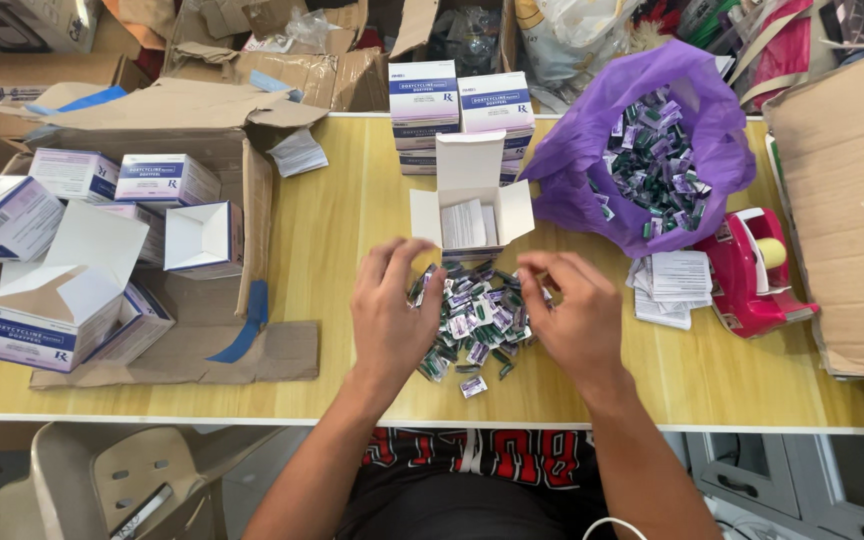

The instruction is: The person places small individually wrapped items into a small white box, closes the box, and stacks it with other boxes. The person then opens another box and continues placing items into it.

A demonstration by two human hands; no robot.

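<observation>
Both hands, my left hand point(392, 315) and right hand point(574, 318), curl half-open around the pile of blister strips point(474, 318) on the bench point(342, 230), gathering, gripping nothing firmly. Next, I judge, a bundle goes into the open box point(470, 205) just beyond.

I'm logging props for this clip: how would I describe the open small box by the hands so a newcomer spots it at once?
On the yellow wooden table, look just beyond the pile of small purple-and-green packets between the left hand and right hand. The open white box stands there, flaps spread, folded paper inside. The two boxes behind it are closed and stacked.
</observation>
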